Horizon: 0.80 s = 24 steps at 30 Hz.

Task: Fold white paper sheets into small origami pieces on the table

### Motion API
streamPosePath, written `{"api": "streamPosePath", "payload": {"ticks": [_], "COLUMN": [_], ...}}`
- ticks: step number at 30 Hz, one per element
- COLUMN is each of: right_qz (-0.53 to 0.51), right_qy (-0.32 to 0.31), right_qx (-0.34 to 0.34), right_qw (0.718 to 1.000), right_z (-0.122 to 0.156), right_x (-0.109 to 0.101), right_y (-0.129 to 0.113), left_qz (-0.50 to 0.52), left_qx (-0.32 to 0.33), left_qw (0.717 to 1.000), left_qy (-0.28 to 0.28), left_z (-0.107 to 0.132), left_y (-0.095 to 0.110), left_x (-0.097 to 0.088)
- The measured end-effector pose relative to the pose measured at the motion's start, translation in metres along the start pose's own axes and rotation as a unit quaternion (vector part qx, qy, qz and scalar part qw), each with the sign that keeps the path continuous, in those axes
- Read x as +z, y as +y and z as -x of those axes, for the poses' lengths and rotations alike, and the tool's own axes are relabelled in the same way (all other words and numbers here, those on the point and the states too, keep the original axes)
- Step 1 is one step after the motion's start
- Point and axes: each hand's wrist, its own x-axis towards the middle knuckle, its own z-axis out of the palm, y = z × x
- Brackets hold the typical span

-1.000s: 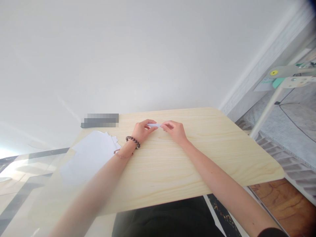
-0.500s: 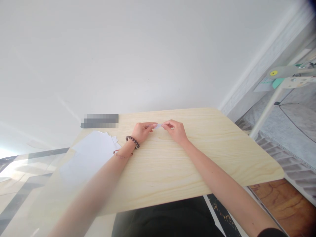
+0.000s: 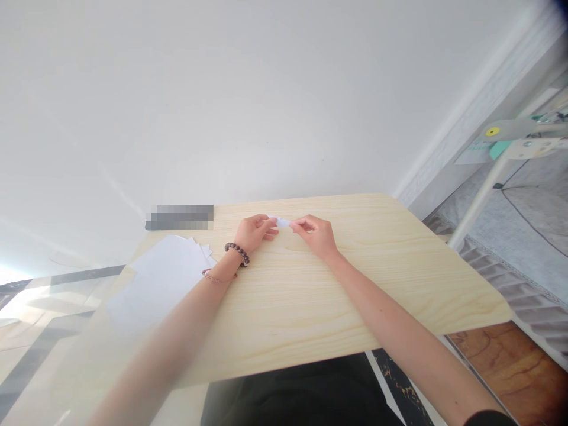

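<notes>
- White paper strip (image 3: 283,222) is spanning the gap between hands over the surface (image 3: 293,319), long axis running roughly left-right.
- Left hand (image 3: 254,232): thumb-finger grip is pinching left end.
- Right hand (image 3: 316,234) is pinching right end.

Landmark: pale wood-grain table (image 3: 399,302). White wall (image 3: 275,106) directly behind table. Left of table: light, glossy floor (image 3: 26,367) with dark bands; strong glare at far left. Right of table: pleated grey fabric (image 3: 501,284), whitish post (image 3: 475,204), slanting. Below table's near right corner: brown, dark-veined surface (image 3: 515,364).
</notes>
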Motion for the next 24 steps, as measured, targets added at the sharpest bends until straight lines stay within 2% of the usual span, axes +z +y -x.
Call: {"api": "streamPosePath", "payload": {"ticks": [5,12,20,24], "right_qz": [0.039,0.019,-0.001,-0.028], "right_qy": [-0.021,-0.096,-0.091,-0.094], "right_qx": [-0.043,-0.059,-0.015,0.016], "right_qw": [0.998,0.993,0.996,0.995], "right_z": [0.0012,0.0019,0.0017,0.0023], "right_x": [0.0004,0.0022,0.0042,0.004], "right_y": [-0.0035,-0.0032,-0.0037,-0.0008], "left_qz": [0.008,0.015,-0.029,-0.042], "left_qx": [-0.022,-0.01,0.03,0.039], "left_qw": [0.999,0.999,0.996,0.996], "left_qy": [-0.034,-0.037,-0.074,-0.073], "left_z": [0.0001,0.0001,0.0055,0.0064], "left_y": [-0.0002,0.0006,0.0072,0.0088], "left_x": [-0.0015,-0.0013,0.0004,0.0018]}}
